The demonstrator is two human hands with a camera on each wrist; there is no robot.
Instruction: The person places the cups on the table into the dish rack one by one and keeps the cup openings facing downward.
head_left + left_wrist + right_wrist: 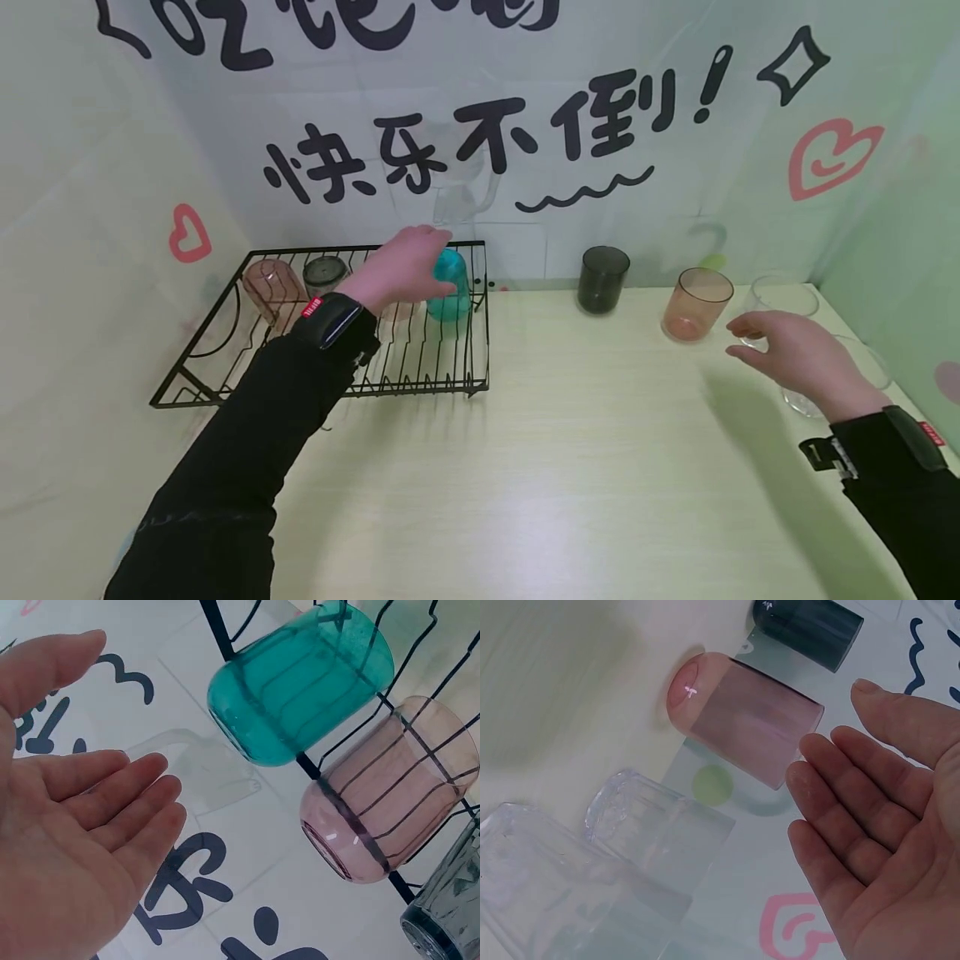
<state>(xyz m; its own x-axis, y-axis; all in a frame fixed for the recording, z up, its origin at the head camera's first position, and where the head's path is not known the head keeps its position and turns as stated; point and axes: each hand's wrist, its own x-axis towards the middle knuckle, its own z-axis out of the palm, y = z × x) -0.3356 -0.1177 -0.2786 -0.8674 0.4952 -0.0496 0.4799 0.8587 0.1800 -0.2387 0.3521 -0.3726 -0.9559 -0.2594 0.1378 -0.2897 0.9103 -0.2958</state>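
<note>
on my head view, the left hand (405, 267) covers much of the pale pink glass (375, 806). the right hand (795, 358) hides part of the near clear glass (562, 889). from the left wrist i cannot see the whole grey glass (446, 904), because the edge cuts it.

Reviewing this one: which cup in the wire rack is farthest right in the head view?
The turquoise cup, beside the left hand; the pink cups and grey cup in the wire rack sit farther left.
</note>
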